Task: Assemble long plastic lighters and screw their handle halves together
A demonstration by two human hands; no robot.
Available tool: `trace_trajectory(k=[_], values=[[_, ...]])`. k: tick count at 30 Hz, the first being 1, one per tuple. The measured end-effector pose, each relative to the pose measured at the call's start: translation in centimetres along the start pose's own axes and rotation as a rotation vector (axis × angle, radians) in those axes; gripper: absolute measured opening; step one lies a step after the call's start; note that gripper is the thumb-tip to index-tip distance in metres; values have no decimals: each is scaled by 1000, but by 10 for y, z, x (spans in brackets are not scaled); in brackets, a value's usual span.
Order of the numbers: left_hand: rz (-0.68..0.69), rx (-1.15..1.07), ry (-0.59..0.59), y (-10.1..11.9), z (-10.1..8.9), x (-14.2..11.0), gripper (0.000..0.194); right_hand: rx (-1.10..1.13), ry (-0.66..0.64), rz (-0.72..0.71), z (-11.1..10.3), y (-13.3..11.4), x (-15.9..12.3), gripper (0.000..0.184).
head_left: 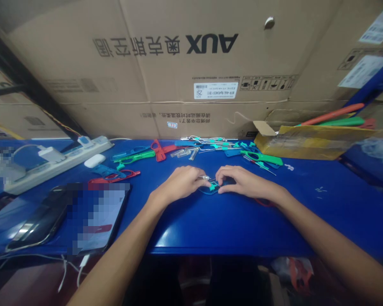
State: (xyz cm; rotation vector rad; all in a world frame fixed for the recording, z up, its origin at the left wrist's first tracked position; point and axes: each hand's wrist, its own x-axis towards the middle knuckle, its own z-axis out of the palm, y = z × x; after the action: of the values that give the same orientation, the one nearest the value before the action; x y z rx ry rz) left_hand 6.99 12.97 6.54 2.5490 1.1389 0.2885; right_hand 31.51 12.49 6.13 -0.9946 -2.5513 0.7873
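My left hand [185,182] is closed in a pinch at the middle of the blue table. A small clear, shiny piece [204,177] sticks out between its thumb and forefinger. Just below the left thumb tip is a small teal plastic part [213,186] with thin wire by it. My right hand [239,180] faces it from the right, fingers curled and thumb underneath, its fingertips at the wire end. Whatever those fingertips grip is too small to tell. Beneath both hands lies a blue part, mostly covered, and a red handle [264,203] shows under the right wrist.
Behind the hands lie red [161,149] and green plastic handles [268,158], clear pieces [194,154] and thin rods with teal parts [217,144]. An open carton [306,142] stands back right. At left are a power strip [60,163], a phone-like tablet [105,225] and a black case [43,216].
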Motion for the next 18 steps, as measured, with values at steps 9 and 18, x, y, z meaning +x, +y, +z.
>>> trace_trajectory(k=[9, 18], values=[[0, 32, 39, 0, 4, 3, 32, 8, 15, -7, 0, 0, 0, 25], [64, 16, 41, 1, 3, 3, 21, 7, 5, 8, -1, 1, 0, 26]])
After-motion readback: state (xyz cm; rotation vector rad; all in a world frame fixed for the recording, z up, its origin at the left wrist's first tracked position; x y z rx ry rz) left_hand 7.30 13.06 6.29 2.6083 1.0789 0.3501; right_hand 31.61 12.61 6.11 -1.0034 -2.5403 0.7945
